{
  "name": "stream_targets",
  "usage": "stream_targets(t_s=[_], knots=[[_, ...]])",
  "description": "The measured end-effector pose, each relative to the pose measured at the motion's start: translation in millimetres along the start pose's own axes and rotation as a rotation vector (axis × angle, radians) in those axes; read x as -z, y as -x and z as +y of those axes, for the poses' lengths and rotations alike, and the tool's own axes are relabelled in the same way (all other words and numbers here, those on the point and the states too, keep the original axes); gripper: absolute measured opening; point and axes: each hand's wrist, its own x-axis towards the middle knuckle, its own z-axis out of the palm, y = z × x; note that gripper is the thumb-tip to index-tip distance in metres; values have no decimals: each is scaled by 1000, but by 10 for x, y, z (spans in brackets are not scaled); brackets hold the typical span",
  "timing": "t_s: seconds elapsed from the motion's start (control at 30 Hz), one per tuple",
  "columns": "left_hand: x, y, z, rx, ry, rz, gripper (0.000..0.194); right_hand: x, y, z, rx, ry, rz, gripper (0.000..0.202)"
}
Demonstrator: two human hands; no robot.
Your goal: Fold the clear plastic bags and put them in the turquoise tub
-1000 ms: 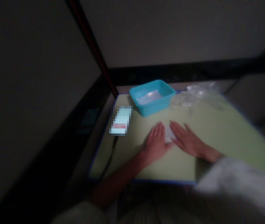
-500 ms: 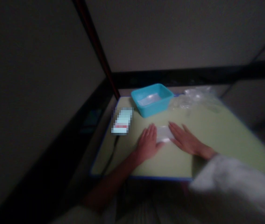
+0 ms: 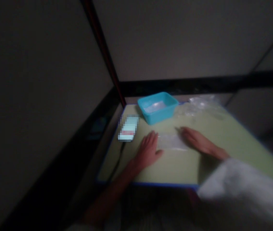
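Observation:
A flat, clear plastic bag (image 3: 171, 142) lies on the yellow-green table top between my two hands. My left hand (image 3: 148, 151) rests palm down at the bag's left end, fingers stretched out and thumb apart, holding nothing. At the other end, my right hand (image 3: 195, 139) is tilted on its side over the bag's edge. Its fingers reach forward to the left and look open, though blur softens the fingertips. The exact contact between those fingertips and the bag cannot be made out.
Behind the hands stands a turquoise plastic basket (image 3: 161, 116) with whitish, clear sheets inside. Crumpled clear plastic (image 3: 201, 104) lies at the back right. A blurred-out phone (image 3: 129, 128) with a dark cable (image 3: 117, 162) is at the left. The table (image 3: 237, 150) has a blue edge, with walls behind and left.
My right hand has slid right and tipped onto its side, away from my left hand. More of the clear bag shows between them. The whole view has shifted slightly.

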Motion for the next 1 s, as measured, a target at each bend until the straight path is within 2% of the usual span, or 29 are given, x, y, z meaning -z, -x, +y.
stream_targets(t_s=[0.13,0.27,0.33,0.4,0.53,0.7,0.83,1.0], knots=[[18,-68,-81,19,-14,61,63,75,142,-115,-28,-68,-37,32],[35,-155,-180,53,-15,170,55,89,378,-349,-8,-210,-141,24],[55,-152,-187,54,13,196,53,87,486,-460,17,-265,-194,22],[82,-99,-140,26,55,185,50,84,560,-519,45,-226,-196,20],[109,92,79,-72,104,95,45,40,610,-447,199,44,-91,23],[45,215,307,-109,64,4,55,-76,599,-270,386,214,-35,25],[-14,203,338,-129,32,-1,58,-109,587,-233,502,268,-13,23],[-31,196,335,-126,18,-5,60,-120,581,-223,578,402,-31,23]])
